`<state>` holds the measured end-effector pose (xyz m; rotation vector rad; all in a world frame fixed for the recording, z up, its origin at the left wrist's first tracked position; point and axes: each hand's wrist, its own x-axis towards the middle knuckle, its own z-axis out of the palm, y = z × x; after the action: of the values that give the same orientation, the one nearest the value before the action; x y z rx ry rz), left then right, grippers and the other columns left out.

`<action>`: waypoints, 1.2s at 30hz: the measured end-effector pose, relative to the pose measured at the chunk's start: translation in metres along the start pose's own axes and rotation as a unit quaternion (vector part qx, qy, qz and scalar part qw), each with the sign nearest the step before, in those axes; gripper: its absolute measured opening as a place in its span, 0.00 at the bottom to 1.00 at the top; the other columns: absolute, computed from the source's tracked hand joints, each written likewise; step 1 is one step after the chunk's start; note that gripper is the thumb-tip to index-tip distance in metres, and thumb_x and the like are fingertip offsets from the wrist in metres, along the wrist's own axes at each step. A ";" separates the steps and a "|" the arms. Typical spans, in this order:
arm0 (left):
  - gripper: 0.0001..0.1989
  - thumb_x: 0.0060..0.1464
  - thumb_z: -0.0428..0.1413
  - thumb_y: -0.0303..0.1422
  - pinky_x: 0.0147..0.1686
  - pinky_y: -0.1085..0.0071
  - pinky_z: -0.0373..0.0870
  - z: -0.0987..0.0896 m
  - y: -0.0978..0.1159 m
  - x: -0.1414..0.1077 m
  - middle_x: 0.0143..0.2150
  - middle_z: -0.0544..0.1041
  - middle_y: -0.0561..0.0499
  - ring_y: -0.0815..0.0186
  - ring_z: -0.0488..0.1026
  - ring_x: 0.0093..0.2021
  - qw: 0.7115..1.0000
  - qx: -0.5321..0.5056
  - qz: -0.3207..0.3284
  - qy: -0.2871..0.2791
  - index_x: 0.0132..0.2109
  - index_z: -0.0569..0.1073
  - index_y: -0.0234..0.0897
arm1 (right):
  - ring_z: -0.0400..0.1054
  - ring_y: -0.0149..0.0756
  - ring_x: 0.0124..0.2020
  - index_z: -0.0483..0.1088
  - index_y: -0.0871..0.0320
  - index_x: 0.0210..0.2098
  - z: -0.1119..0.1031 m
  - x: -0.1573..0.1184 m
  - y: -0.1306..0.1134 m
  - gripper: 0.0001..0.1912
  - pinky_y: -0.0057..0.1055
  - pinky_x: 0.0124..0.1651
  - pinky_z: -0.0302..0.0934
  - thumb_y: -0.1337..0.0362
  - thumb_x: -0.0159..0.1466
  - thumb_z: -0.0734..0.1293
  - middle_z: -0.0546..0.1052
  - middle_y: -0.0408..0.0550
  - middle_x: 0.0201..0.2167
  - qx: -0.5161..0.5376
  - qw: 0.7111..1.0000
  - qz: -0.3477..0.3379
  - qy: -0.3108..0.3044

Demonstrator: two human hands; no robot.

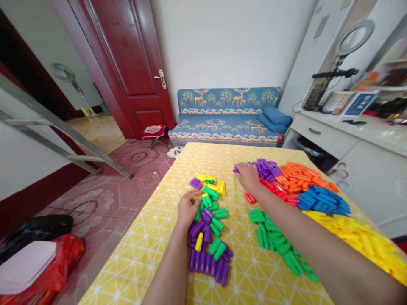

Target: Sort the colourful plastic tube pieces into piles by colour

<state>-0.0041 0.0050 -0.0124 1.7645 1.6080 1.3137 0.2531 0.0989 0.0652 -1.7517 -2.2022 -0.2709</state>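
Note:
My left hand (188, 208) is curled at the left edge of a mixed pile of marker-cap-like plastic tubes, with a yellow cap (196, 197) showing between finger and thumb. In that pile lie green caps (218, 224), purple caps (202, 262) and more yellow ones. My right hand (248, 175) is farther out, beside the sorted purple heap (267, 170). Its fingers are closed, and a purple cap (236, 170) sticks out at their tips. Close to the right wrist are red caps (250, 198). The right forearm covers part of the red and green heaps.
Single-colour heaps of orange (299, 176), blue (324, 200), yellow (365, 241) and green caps (270, 233) lie on the right of the table (152, 254). Beyond stand a blue sofa (222, 123), a stool (154, 132) and a white cabinet (321, 135). A ladder leans at left.

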 end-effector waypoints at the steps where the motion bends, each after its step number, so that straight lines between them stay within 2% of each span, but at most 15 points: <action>1: 0.10 0.53 0.57 0.30 0.52 0.59 0.69 0.000 0.000 0.000 0.46 0.80 0.46 0.58 0.75 0.48 1.000 -0.001 0.001 0.000 0.42 0.80 0.38 | 0.67 0.44 0.48 0.72 0.57 0.43 0.003 0.007 0.007 0.09 0.37 0.49 0.53 0.66 0.63 0.65 0.78 0.53 0.44 -0.011 1.000 -0.003 -0.011; 3: 0.10 0.53 0.56 0.30 0.52 0.59 0.69 0.000 0.000 0.000 0.46 0.80 0.46 0.58 0.75 0.49 1.000 -0.002 0.002 0.001 0.43 0.80 0.38 | 0.68 0.44 0.46 0.72 0.59 0.41 0.008 0.017 0.019 0.07 0.37 0.48 0.52 0.67 0.64 0.64 0.78 0.55 0.42 -0.025 0.999 0.000 -0.023; 9: 0.10 0.54 0.56 0.30 0.52 0.58 0.69 -0.001 0.001 0.000 0.46 0.80 0.45 0.57 0.75 0.49 1.000 0.002 -0.002 0.001 0.43 0.80 0.37 | 0.69 0.42 0.47 0.70 0.62 0.47 0.023 0.026 0.040 0.12 0.37 0.50 0.51 0.67 0.65 0.62 0.77 0.56 0.44 -0.053 0.997 0.017 -0.046; 13: 0.10 0.54 0.56 0.30 0.52 0.58 0.69 -0.001 0.003 0.000 0.47 0.80 0.45 0.57 0.75 0.49 1.000 0.007 -0.006 -0.003 0.43 0.80 0.37 | 0.63 0.44 0.56 0.72 0.59 0.46 0.028 0.021 0.048 0.13 0.41 0.57 0.46 0.70 0.64 0.62 0.74 0.55 0.53 -0.054 0.996 0.003 -0.066; 16: 0.11 0.54 0.56 0.30 0.53 0.58 0.69 -0.001 0.003 0.000 0.47 0.80 0.46 0.57 0.75 0.49 1.000 0.008 -0.008 -0.002 0.43 0.80 0.37 | 0.57 0.50 0.60 0.75 0.60 0.42 0.024 0.016 0.044 0.12 0.47 0.60 0.43 0.68 0.65 0.61 0.70 0.59 0.56 -0.051 0.996 0.006 -0.067; 19: 0.11 0.54 0.56 0.31 0.53 0.58 0.68 0.000 0.000 0.000 0.47 0.80 0.46 0.58 0.75 0.49 1.000 0.012 -0.002 -0.001 0.43 0.80 0.38 | 0.58 0.50 0.59 0.76 0.61 0.42 0.014 0.009 0.025 0.13 0.45 0.59 0.46 0.65 0.66 0.61 0.71 0.60 0.55 -0.032 0.997 0.000 -0.063; 21: 0.11 0.54 0.56 0.31 0.53 0.58 0.68 0.000 -0.001 0.000 0.47 0.80 0.46 0.58 0.75 0.49 1.000 0.014 0.003 -0.002 0.43 0.80 0.38 | 0.62 0.44 0.55 0.75 0.58 0.44 0.007 0.000 0.003 0.14 0.38 0.56 0.50 0.63 0.66 0.60 0.73 0.55 0.52 -0.009 0.998 -0.021 -0.065; 24: 0.11 0.54 0.56 0.31 0.53 0.59 0.68 0.001 -0.003 0.000 0.47 0.80 0.46 0.58 0.75 0.49 1.000 0.011 0.008 -0.003 0.43 0.80 0.39 | 0.68 0.35 0.48 0.74 0.52 0.45 0.000 -0.024 -0.036 0.13 0.29 0.47 0.56 0.61 0.67 0.60 0.76 0.46 0.46 0.029 0.995 -0.058 -0.080; 26: 0.11 0.54 0.56 0.32 0.53 0.59 0.69 0.001 -0.004 0.000 0.47 0.80 0.47 0.58 0.75 0.49 1.000 0.009 0.009 -0.002 0.43 0.80 0.39 | 0.70 0.34 0.44 0.74 0.50 0.43 -0.001 -0.044 -0.061 0.12 0.27 0.41 0.57 0.56 0.67 0.60 0.77 0.43 0.43 0.049 0.992 -0.074 -0.090; 29: 0.11 0.54 0.56 0.32 0.53 0.59 0.68 0.002 -0.005 0.000 0.47 0.80 0.47 0.59 0.75 0.49 1.000 0.008 0.012 0.000 0.43 0.79 0.40 | 0.71 0.36 0.41 0.72 0.52 0.44 -0.002 -0.068 -0.089 0.13 0.29 0.38 0.58 0.53 0.65 0.64 0.76 0.45 0.43 0.072 0.991 -0.062 -0.097; 32: 0.11 0.54 0.56 0.33 0.53 0.60 0.68 0.002 -0.006 0.000 0.47 0.80 0.47 0.59 0.75 0.49 1.000 0.010 0.013 0.002 0.43 0.80 0.39 | 0.72 0.37 0.40 0.70 0.54 0.47 -0.003 -0.079 -0.101 0.13 0.29 0.36 0.58 0.61 0.64 0.64 0.74 0.48 0.46 0.081 0.992 -0.020 -0.098; 36: 0.11 0.54 0.55 0.34 0.53 0.60 0.69 0.002 -0.006 0.000 0.47 0.80 0.47 0.59 0.75 0.49 1.000 0.008 0.014 -0.001 0.43 0.80 0.39 | 0.72 0.37 0.42 0.71 0.56 0.42 -0.004 -0.087 -0.100 0.08 0.29 0.38 0.59 0.65 0.64 0.63 0.74 0.49 0.45 0.127 0.989 0.038 -0.065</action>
<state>-0.0059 0.0072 -0.0185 1.8034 1.6032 1.3135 0.1736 -0.0055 0.0424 -1.7478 -2.1407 0.1414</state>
